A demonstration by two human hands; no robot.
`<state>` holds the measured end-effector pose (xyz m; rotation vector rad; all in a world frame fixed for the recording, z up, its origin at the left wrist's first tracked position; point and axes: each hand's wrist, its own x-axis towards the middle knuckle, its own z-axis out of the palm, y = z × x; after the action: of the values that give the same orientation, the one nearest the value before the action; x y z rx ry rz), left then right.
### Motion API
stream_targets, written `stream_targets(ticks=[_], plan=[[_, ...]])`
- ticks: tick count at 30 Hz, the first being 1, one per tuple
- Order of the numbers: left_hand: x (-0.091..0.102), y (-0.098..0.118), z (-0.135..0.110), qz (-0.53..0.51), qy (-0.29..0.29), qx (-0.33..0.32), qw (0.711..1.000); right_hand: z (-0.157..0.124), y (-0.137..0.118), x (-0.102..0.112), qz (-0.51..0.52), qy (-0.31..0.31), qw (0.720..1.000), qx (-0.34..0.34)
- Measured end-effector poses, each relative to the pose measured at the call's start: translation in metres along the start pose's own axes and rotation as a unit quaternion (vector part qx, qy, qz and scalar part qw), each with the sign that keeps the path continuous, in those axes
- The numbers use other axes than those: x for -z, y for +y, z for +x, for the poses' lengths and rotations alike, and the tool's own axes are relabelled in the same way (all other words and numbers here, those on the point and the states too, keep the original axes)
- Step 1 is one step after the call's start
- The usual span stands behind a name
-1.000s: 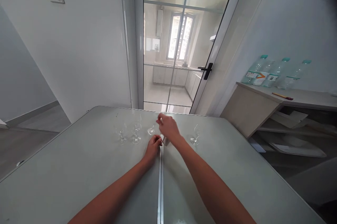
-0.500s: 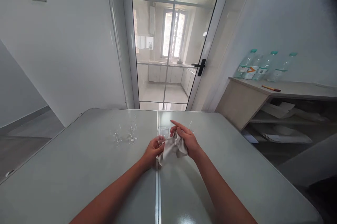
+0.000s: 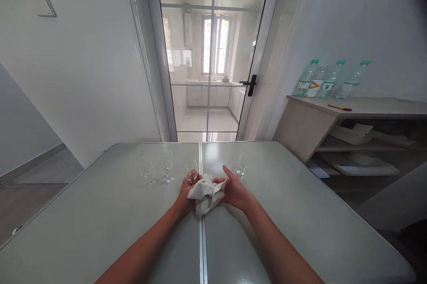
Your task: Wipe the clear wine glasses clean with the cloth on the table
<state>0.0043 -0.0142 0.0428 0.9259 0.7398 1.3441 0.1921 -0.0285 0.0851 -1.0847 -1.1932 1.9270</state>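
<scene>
My left hand (image 3: 184, 195) is closed around the lower part of a clear stemmed glass (image 3: 192, 167), whose bowl shows above the fingers. A crumpled off-white cloth (image 3: 207, 194) bunches between both hands and hides the base of that glass. On the cloth's right side, my right hand (image 3: 235, 190) holds it, thumb raised and the other fingers partly tucked behind the folds. Two more stemmed glasses, one at the far left (image 3: 149, 176) and one nearer (image 3: 168, 174), stand left of my hands. Another stemmed glass (image 3: 243, 169) stands just beyond my right hand.
The pale green table (image 3: 110, 222) has a metal seam (image 3: 202, 248) down its middle. At the right, a wooden shelf unit (image 3: 310, 119) carries several plastic bottles (image 3: 330, 84) and a yellow-red stick-like item (image 3: 339, 107). A glazed door (image 3: 213, 84) stands behind the table.
The held glass has moved slightly left. My right hand has turned and come lower, and the cloth has shifted left against my left hand. The glass on the right shows more fully.
</scene>
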Motion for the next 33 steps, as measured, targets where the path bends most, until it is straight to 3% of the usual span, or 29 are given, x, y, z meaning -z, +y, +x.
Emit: stream_targets(ticks=[3, 7, 10, 12, 15, 18, 21, 24, 30, 33], plan=[[0.001, -0.002, 0.002, 0.0, -0.002, -0.006, 1.0, -0.003, 0.0, 0.004, -0.031, -0.055, 0.997, -0.042], [0.004, -0.005, 0.001, 0.009, 0.025, -0.002, 1.0, -0.007, -0.004, 0.015, -0.003, -0.073, 0.997, 0.026], [0.004, -0.006, 0.001, 0.012, 0.017, 0.002, 1.0, -0.005, -0.005, 0.025, -0.006, -0.008, 0.999, 0.052], [0.004, -0.006, 0.001, 0.015, 0.014, -0.002, 1.0, -0.001, -0.002, 0.03, -0.063, 0.044, 0.994, 0.072], [0.003, -0.004, -0.001, 0.015, -0.011, 0.032, 0.999, 0.008, 0.005, 0.037, -0.124, 0.15, 0.967, 0.164], [0.003, -0.004, -0.003, -0.015, -0.04, 0.055, 0.998, 0.015, 0.009, 0.038, -0.06, 0.257, 0.936, 0.232], [0.005, -0.007, -0.003, -0.001, -0.03, 0.025, 0.999, 0.018, 0.007, 0.031, 0.033, 0.304, 0.913, 0.269], [0.01, -0.01, -0.001, 0.083, -0.059, -0.012, 0.995, 0.013, 0.002, 0.02, 0.098, 0.341, 0.871, 0.34], [0.014, -0.012, -0.002, 0.185, -0.126, -0.02, 0.975, -0.002, -0.002, 0.009, -0.061, 0.34, 0.84, 0.418], [0.01, -0.011, -0.007, 0.216, -0.146, -0.007, 0.965, -0.006, -0.002, 0.009, -0.209, 0.249, 0.854, 0.407]])
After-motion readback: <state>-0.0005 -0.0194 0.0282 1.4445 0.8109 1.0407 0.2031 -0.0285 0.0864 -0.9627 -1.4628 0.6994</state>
